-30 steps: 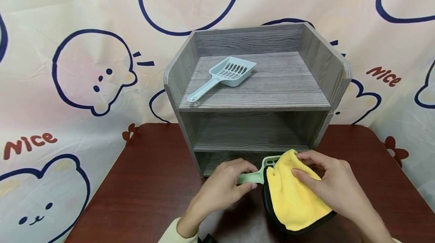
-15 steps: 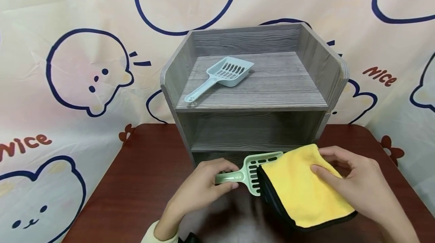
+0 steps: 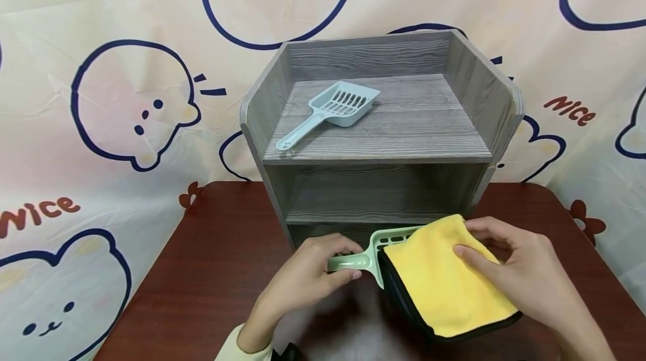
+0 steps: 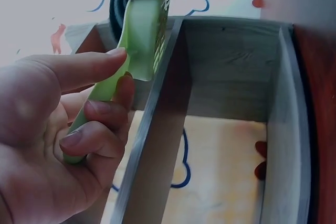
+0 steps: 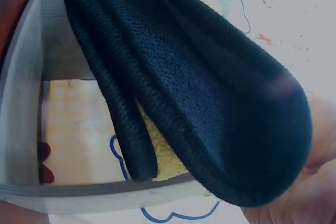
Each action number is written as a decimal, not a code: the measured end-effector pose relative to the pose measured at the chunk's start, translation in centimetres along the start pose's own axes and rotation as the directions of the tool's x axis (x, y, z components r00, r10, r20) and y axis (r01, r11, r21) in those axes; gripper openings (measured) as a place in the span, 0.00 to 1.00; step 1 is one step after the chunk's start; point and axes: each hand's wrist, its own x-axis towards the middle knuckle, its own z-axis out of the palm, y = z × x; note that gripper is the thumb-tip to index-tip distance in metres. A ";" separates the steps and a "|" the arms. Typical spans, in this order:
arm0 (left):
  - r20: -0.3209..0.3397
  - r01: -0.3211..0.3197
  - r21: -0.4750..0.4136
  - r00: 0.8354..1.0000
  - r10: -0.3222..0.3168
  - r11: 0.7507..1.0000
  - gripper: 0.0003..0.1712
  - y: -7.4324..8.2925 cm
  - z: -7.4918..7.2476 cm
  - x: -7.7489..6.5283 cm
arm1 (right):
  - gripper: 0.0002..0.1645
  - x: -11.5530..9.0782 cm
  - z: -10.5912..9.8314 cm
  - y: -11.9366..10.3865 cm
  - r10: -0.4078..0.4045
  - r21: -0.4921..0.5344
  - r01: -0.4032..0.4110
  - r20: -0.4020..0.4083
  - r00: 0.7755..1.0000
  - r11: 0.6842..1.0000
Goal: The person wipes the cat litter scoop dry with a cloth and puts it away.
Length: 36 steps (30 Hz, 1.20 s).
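The table (image 3: 202, 271) extends either side of the shelf (image 3: 414, 120), giving lateral room; the shelf's front edges limit forward travel. The cloth (image 3: 444, 282), likely soft and light, lies over the green scoop (image 3: 372, 259); hold near its edge, where the right hand (image 3: 527, 274) pinches it. The scoop, probably light and stiff, is best held by the handle, gripped between the left hand's (image 3: 310, 268) thumb and curled fingers.

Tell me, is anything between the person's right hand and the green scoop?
Yes, the yellow cloth: the right hand holds it, and from above it hides much of the slotted end of the green scoop. Nothing visible stands between the left hand and the handle, which it grips directly.
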 end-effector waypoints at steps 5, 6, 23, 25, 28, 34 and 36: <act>0.020 -0.004 0.041 1.000 0.003 0.999 0.12 0.3 1.1 0.7 | 0.18 0.1 1.3 -0.1 -0.079 -0.018 0.079 -0.002 0.997 0.997; 0.020 -0.006 0.057 1.000 0.005 0.998 0.12 0.3 1.3 0.9 | 0.18 0.1 1.5 -0.1 -0.088 -0.022 0.088 -0.001 0.996 0.996; 0.008 -0.008 0.130 1.000 0.007 0.992 0.12 0.5 2.3 1.3 | 0.16 0.7 2.3 -0.1 -0.109 -0.049 0.111 0.041 0.993 0.993; 0.011 0.004 0.104 1.000 -0.005 0.995 0.12 0.4 1.9 1.1 | 0.16 0.6 1.7 -0.1 -0.098 -0.054 0.099 0.030 0.995 0.994; 0.012 0.016 0.060 1.000 -0.017 0.998 0.12 0.3 1.1 0.7 | 0.17 0.5 0.8 0.0 -0.069 -0.046 0.070 0.015 0.997 0.997; 0.015 0.025 0.027 1.000 -0.026 0.999 0.12 0.3 -0.5 0.0 | 0.18 0.2 -0.6 0.1 -0.005 0.001 0.005 0.010 1.000 1.000; 0.012 0.026 0.034 1.000 -0.026 0.999 0.12 0.4 -0.9 -0.2 | 0.18 0.0 -0.8 0.1 0.014 0.016 -0.014 0.016 1.000 1.000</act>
